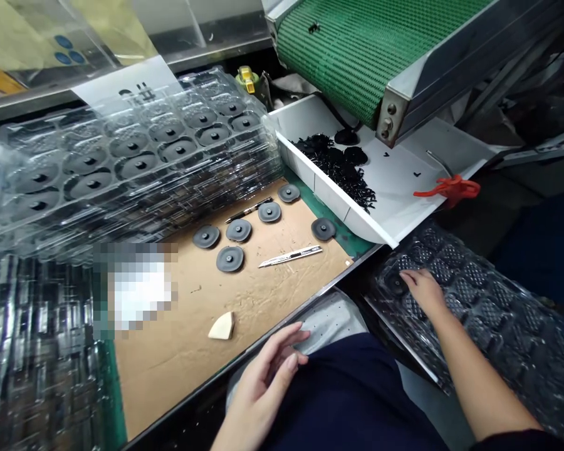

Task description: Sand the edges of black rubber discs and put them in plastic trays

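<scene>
My right hand (425,288) is over a clear plastic blister tray (474,275) on the right, its fingers pinched at the edge of a dark rounded disc (395,283) in the corner pocket. My left hand (275,369) hovers at the table's front edge with fingers loosely apart, holding nothing. On the brown cardboard (178,376) lie several grey rounded discs with a central stud, among them one disc (230,258) near the middle and another disc (323,228) to the right. A craft knife (290,255), a pen (249,210) and a cream wedge-shaped piece (222,326) lie around them.
Stacked clear trays (136,166) at the back left hold more discs. A white chute (399,194) with small black pieces (338,166) sits under a green conveyor belt (357,50). An orange-handled clamp (451,189) grips its edge. More trays (37,351) stand at left.
</scene>
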Demonstrator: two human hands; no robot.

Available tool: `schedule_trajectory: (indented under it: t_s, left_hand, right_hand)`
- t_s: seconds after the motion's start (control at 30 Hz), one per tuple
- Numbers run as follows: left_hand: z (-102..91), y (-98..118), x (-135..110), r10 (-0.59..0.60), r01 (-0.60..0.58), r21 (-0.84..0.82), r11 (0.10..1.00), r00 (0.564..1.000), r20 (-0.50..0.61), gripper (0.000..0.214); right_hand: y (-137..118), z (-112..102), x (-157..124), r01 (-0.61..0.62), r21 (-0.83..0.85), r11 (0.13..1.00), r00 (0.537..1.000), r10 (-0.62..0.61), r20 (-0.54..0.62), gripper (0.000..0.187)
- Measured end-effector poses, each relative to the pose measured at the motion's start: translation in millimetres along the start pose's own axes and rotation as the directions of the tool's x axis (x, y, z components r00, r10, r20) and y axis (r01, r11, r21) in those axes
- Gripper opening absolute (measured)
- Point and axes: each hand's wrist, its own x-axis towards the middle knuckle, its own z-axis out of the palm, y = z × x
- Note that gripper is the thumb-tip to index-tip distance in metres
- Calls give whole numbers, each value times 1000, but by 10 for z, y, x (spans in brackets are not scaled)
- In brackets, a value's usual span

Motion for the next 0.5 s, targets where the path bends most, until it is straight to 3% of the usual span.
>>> schedule_trajectory:
  t_s: [0.1, 0.17, 0.23, 0.33, 0.4, 0.47, 0.5]
  left_hand:
    - [-14, -65, -49, -2, 1, -19, 1000, 998, -70, 38]
    - [-41, -121, -72, -14, 8, -61, 998, 994, -108, 37]
    - [-75, -163, -77, -14, -4, -122, 993, 989, -144, 35]
    - [-131, -174, -66, 0, -49, -209, 977, 973, -229, 26]
    - [-179, -159, -70, 34, -119, -230, 966, 939, -343, 21]
    - [-249, -154, -103, 88, -196, -193, 962, 885, -458, 22]
    - [-298, -164, -132, 115, -216, -148, 965, 857, -502, 23]
  right_hand:
    - [-127, -55, -66, 0, 7, 1000, 999, -1, 44, 29]
    - [-279, -216, -124, 77, 52, 996, 981, -85, 175, 25]
    - [-507, -460, -201, 196, 145, 970, 904, -236, 357, 26]
    - [-995, -930, -332, 347, 341, 874, 703, -483, 523, 30]
    - [-1386, -1244, -365, 450, 498, 741, 593, -665, 454, 31]
    - [-1799, -1478, -292, 584, 525, 618, 601, -765, 232, 29]
    - [-2006, -1548, -204, 659, 437, 613, 623, -770, 141, 28]
